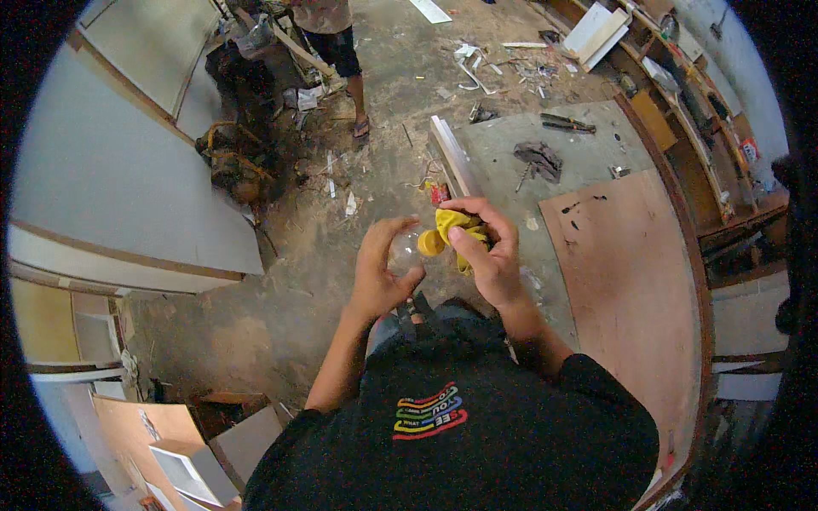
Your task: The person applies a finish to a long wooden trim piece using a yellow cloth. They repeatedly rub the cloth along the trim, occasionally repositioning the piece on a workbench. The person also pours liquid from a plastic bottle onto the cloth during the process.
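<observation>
In front of my chest, my left hand (pixel 379 268) curves its fingers and thumb around a clear, see-through bottle (pixel 406 249). A round yellow cap (pixel 431 243) sits at the bottle's right end, pointing toward my other hand. My right hand (pixel 494 260) is closed on a crumpled yellow cloth (pixel 447 223), pinched between thumb and fingers right beside the cap. Whether the cloth touches the cap cannot be made out. Part of the cloth hangs down below the right fingers.
At my right stands a workbench with a plywood sheet (pixel 630 264), pliers (pixel 568 124) and a dark rag (pixel 538 162). Pale strips (pixel 454 157) lie along its left edge. Another person (pixel 341 64) stands ahead; scraps (pixel 477 72) litter the floor. Large white panels (pixel 111 162) rise at left.
</observation>
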A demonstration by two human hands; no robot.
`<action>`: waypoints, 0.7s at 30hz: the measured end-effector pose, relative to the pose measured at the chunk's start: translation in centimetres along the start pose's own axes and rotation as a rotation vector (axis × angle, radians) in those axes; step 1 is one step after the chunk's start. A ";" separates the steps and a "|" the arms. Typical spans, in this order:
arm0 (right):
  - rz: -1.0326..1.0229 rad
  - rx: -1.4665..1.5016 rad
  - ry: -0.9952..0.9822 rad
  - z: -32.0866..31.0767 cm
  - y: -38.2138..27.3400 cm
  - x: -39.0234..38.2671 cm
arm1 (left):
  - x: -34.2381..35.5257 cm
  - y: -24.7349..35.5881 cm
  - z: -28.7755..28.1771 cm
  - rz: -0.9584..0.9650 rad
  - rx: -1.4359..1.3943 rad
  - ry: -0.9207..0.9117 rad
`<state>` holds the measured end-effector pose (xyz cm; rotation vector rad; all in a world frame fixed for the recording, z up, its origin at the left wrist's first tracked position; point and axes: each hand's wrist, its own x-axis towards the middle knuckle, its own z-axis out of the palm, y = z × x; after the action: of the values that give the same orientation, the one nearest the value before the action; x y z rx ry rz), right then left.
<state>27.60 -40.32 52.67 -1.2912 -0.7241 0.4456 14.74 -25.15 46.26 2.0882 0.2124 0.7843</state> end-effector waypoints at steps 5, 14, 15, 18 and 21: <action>-0.015 -0.074 0.079 1.9 1.3 6.1 | 7.3 -4.7 -3.0 0.016 0.018 -0.059; -0.123 -0.119 0.162 0.7 6.8 21.2 | 24.1 -14.9 -2.3 0.164 0.021 -0.131; -0.169 -0.111 0.167 0.5 7.7 23.4 | 26.5 -15.5 -2.2 0.196 0.012 -0.141; -0.246 -0.076 0.222 -0.7 9.5 29.9 | 34.1 -16.2 -1.9 0.248 0.129 -0.176; -0.301 -0.043 0.287 -2.9 10.2 34.9 | 42.7 -15.8 -1.8 0.408 0.365 -0.259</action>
<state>55.20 -16.58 50.62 -1.2296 -0.6725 0.0002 49.33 3.46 54.02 2.6002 -0.2385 0.7380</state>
